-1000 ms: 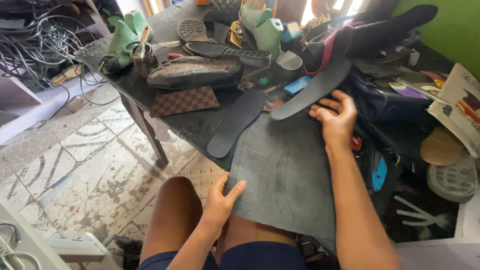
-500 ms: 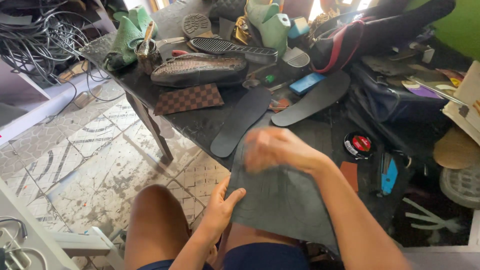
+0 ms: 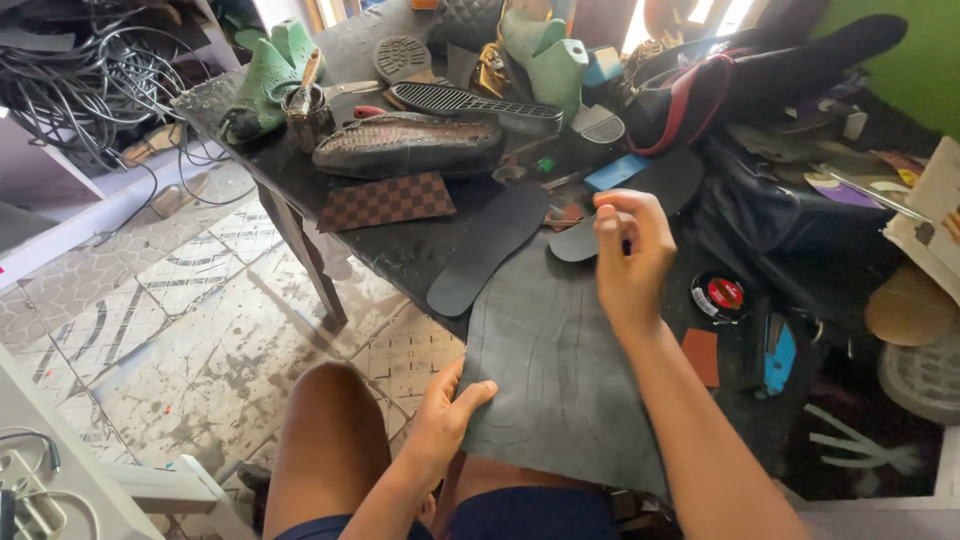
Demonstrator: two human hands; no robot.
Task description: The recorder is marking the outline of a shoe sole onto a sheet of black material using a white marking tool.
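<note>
Dark grey rubber sheet [image 3: 560,370] is steadied flat on the lap, left hand [image 3: 445,420] gripping its edge; right hand [image 3: 630,255] is raised, loosely curled, empty.

Both hands, the left hand [image 3: 445,420] and the right hand [image 3: 630,255], are bare, without gloves, rings or watch. The forearms carry no sleeves. Dark navy shorts [image 3: 520,515] cover the upper thighs; knees are bare.

A dark worktable [image 3: 400,250] stands on worn patterned floor tiles [image 3: 170,330], a green wall [image 3: 915,70] behind.
</note>
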